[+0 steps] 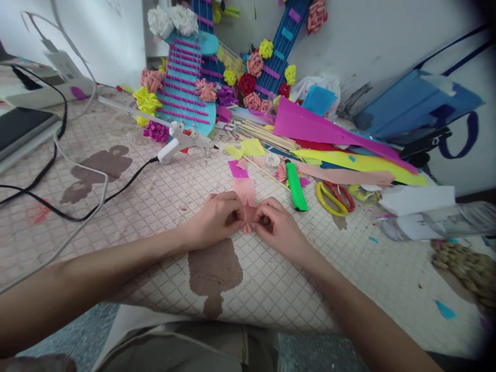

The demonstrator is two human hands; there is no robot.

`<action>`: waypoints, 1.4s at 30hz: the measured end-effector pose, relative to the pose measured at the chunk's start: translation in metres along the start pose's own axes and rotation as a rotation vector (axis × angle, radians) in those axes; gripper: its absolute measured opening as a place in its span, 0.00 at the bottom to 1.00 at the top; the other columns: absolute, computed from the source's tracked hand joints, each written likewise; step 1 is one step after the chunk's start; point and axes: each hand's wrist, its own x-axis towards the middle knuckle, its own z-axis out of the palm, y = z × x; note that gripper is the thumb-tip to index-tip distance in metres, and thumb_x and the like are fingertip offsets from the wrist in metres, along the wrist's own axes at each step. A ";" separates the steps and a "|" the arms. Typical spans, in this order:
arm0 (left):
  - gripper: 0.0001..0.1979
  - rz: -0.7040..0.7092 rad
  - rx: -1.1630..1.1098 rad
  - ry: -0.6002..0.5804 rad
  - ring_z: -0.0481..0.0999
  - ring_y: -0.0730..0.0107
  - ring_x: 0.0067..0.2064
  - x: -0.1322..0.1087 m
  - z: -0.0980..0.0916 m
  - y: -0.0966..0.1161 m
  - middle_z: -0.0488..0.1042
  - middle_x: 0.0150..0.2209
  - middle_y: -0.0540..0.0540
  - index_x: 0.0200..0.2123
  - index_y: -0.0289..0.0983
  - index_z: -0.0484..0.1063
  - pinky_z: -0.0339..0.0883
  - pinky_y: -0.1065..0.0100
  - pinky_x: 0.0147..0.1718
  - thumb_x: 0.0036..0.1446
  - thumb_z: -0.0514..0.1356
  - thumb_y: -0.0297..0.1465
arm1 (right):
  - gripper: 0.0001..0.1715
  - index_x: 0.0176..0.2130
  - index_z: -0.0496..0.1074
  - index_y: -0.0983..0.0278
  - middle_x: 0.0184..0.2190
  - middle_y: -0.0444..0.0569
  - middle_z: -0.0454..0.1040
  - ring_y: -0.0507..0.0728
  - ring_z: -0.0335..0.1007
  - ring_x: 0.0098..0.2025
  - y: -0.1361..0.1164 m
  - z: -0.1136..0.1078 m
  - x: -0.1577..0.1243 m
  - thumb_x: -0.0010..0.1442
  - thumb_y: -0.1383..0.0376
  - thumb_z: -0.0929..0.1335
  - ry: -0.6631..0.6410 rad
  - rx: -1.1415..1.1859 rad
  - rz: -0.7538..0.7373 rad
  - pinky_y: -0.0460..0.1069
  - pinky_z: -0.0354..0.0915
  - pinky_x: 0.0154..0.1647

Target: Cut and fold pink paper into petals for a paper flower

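Between my two hands is a small piece of pink paper [248, 213], gathered in folds at its lower end. My left hand [220, 217] pinches its left side, fingers closed. On the right side, my right hand [273, 222] grips it between thumb and fingers. Just beyond lies a flat pink paper piece [244, 187] on the table, with a magenta scrap [237, 169] above it. A green box cutter [296, 186] rests to the right, near a folded pink paper bit [281, 173].
A white glue gun [182, 140] with a black cord lies left of centre. Yellow-handled scissors [331, 200] sit to the right. Wooden sticks [267, 135], coloured paper strips [349, 160] and a blue stringed craft [184, 85] with paper flowers stand at the back. A phone-like device [27, 129] is far left.
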 end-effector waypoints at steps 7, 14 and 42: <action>0.04 -0.014 0.035 0.027 0.71 0.69 0.35 -0.001 0.004 0.000 0.71 0.33 0.45 0.26 0.34 0.70 0.63 0.67 0.35 0.53 0.59 0.24 | 0.07 0.30 0.64 0.62 0.34 0.45 0.63 0.51 0.62 0.32 0.003 0.003 0.000 0.55 0.74 0.65 0.016 -0.043 -0.039 0.48 0.61 0.32; 0.03 -0.030 0.061 0.016 0.71 0.66 0.38 -0.001 0.004 0.001 0.72 0.34 0.46 0.27 0.34 0.71 0.62 0.64 0.39 0.52 0.59 0.24 | 0.07 0.30 0.64 0.62 0.34 0.46 0.63 0.52 0.63 0.33 0.003 0.003 0.000 0.55 0.74 0.65 0.017 -0.053 -0.048 0.48 0.61 0.32; 0.09 -0.041 0.099 -0.108 0.69 0.58 0.46 -0.007 -0.003 0.003 0.70 0.42 0.45 0.35 0.36 0.71 0.58 0.55 0.46 0.50 0.64 0.32 | 0.07 0.37 0.66 0.61 0.41 0.49 0.63 0.56 0.67 0.43 -0.007 -0.002 -0.005 0.56 0.69 0.68 -0.078 -0.036 -0.030 0.54 0.68 0.46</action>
